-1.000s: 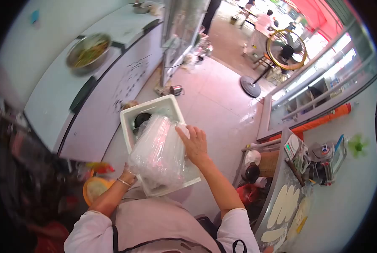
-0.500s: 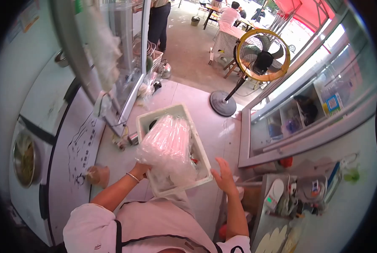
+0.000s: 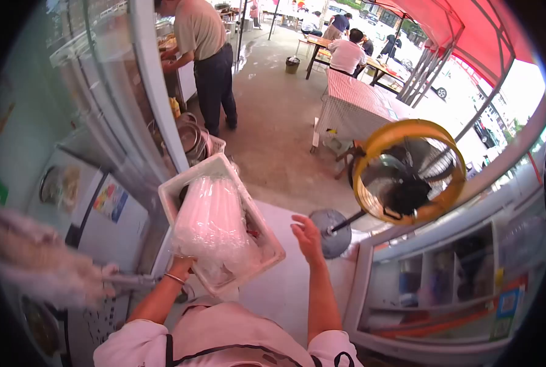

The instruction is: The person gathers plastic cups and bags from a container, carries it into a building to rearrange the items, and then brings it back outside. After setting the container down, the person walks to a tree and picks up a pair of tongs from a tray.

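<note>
A white foam box (image 3: 258, 211), tilted, is carried in front of my body. My left hand (image 3: 181, 267), with a bracelet at the wrist, is closed on the box's near left edge; the fingertips are partly hidden. Inside lies a pack of long, pale things in clear plastic wrap (image 3: 207, 214); their kind I cannot make out. A dark item beside the pack is mostly covered. To the right of the box, my right hand (image 3: 308, 238) is raised and apart from it, fingers stretched out and holding nothing.
A yellow-rimmed standing fan (image 3: 410, 171) is right of the doorway, its round base (image 3: 331, 233) on the floor. A person (image 3: 206, 55) stands at a counter ahead on the left. Glass door frames flank both sides. Outside are a checkered-cloth table (image 3: 371, 98) and seated people.
I have moved forward to the doorway, and the box has come along, shifting left in view. The fan is closer. My right hand is lifted higher.
</note>
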A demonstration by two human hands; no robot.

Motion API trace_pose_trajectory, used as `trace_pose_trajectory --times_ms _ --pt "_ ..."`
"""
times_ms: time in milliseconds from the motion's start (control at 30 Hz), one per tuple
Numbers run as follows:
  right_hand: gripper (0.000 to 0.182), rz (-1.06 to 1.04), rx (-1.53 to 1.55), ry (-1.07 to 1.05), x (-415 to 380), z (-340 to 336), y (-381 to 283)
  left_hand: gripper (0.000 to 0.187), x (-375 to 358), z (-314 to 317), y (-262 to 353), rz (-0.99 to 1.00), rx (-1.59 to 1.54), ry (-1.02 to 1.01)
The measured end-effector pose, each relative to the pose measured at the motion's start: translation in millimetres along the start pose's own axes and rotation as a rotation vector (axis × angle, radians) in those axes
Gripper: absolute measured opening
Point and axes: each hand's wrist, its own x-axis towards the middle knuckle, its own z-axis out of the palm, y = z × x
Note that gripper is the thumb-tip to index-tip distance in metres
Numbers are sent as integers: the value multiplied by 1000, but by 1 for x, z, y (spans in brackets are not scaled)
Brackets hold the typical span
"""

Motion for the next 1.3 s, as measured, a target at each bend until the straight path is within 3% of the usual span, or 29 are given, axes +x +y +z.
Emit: trace_pose_trajectory --times_ms 67,167,267,367,500,567,633,700,733,900,967,1033,1100,1167,1233,1300 --pt "30 -4 193 66 104 -4 10 57 74 56 53 23 -9 20" --pt "27 113 221 310 234 -33 38 62 180 157 149 194 -25 -44" --pt "24 223 337 466 338 -66 66 64 336 235 205 293 -39 -228" --pt "22 232 361 575 415 -99 84 57 440 323 290 25 0 -173" --pt "22 272 133 611 537 -167 104 52 540 464 429 53 -21 -207" --pt "23 225 125 634 624 -204 92 56 645 501 463 3 23 -255" --pt "24 172 64 607 730 -238 105 60 724 548 489 101 -22 -282" --pt "25 47 -5 559 871 -267 136 63 786 615 550 422 -137 -306" --pt "28 27 49 509 954 -261 136 62 782 651 611 561 -29 -231" --pt "32 -71 -50 -132 1347 -144 90 63 926 743 754 290 -119 -120" --pt "37 -214 -158 -435 1477 -100 77 61 994 781 817 220 -97 -62" --pt "40 -367 -169 -431 1574 -56 48 58 1078 810 860 203 -92 -50" --pt "38 -566 -420 -313 1661 -23 67 48 1151 853 909 257 -175 -31" --pt "35 -660 -480 -243 1784 -8 101 43 1253 901 982 324 -191 -52" --pt "33 -547 -330 -261 1890 -2 174 43 1340 935 1032 307 -110 -73" --pt "25 -529 -358 -170 1990 -16 195 48 1381 996 1117 245 -131 -29"
